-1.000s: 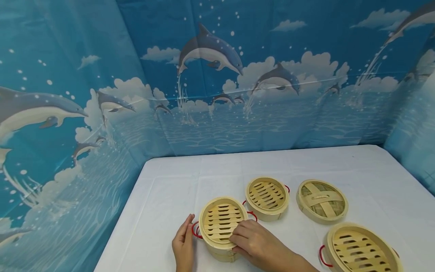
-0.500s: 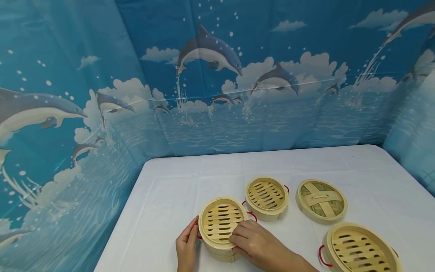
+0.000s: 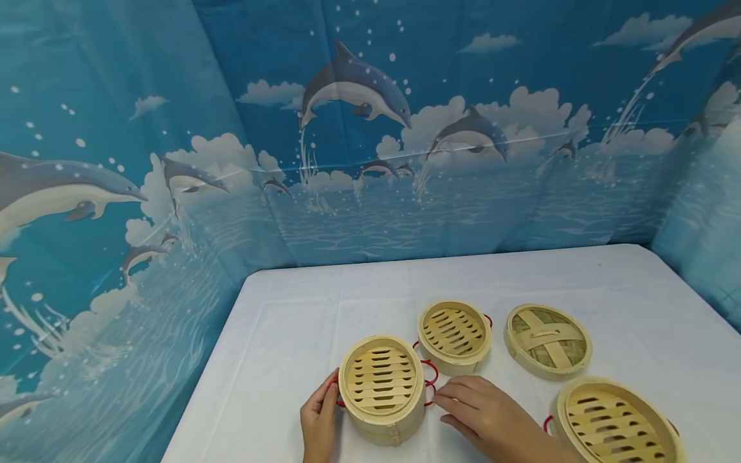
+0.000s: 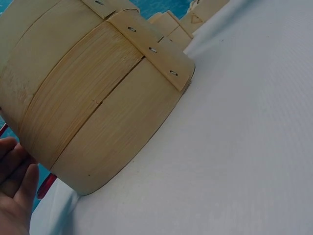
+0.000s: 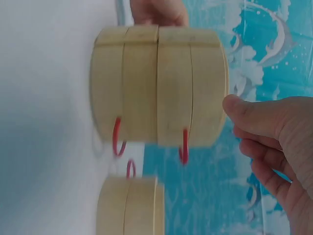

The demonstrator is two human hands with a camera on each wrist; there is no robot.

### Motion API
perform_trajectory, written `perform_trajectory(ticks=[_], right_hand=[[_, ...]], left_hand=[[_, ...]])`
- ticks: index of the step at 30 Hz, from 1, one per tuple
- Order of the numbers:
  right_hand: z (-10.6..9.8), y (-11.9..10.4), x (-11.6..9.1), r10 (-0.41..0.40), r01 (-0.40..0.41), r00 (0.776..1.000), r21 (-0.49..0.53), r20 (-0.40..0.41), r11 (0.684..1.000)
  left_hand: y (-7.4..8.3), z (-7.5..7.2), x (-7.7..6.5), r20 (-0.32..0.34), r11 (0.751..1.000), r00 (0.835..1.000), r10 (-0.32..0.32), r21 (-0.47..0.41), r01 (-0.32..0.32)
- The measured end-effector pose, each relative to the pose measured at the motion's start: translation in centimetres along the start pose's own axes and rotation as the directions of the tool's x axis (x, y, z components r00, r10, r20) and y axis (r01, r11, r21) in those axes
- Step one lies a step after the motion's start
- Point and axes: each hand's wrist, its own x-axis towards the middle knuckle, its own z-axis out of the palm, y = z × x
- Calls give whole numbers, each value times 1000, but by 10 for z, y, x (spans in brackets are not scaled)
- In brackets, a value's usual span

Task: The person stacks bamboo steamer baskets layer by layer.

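Observation:
A stack of two round bamboo steamer baskets (image 3: 382, 386) stands upright on the white table, with slatted floor facing up and red loop handles on its sides. My left hand (image 3: 319, 411) is at its left side, thumb and fingers pinching around a red handle; part of the grip is hidden behind the basket wall in the left wrist view. My right hand (image 3: 492, 415) is beside the stack's right side, fingers loosely bent and holding nothing. Close to its fingertips are the right red handles (image 3: 430, 379). The right wrist view shows the thumb (image 5: 244, 110) near the upper rim.
Behind and right of the stack sits a single steamer basket (image 3: 454, 337). A woven steamer lid (image 3: 548, 341) lies farther right. Another, larger-looking basket (image 3: 564, 411) is at the front right. A dolphin-print curtain (image 3: 370, 212) encloses the white table (image 3: 289, 321).
My left hand has moved right, from beside the stack onto its left red handle. My right hand has let go of the stack's rim and moved away to the right.

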Motion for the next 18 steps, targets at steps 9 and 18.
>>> perform_trajectory(ticks=[9,18], right_hand=[[-42,13,-60,187,-161,974,-186,128,969],[-68,24,-116,224,-214,975,-231,17,949]], left_hand=[[2,-1,-2,-14,999,999,-40,14,41],[1,-2,-1,-12,1000,1000,-22,17,22]])
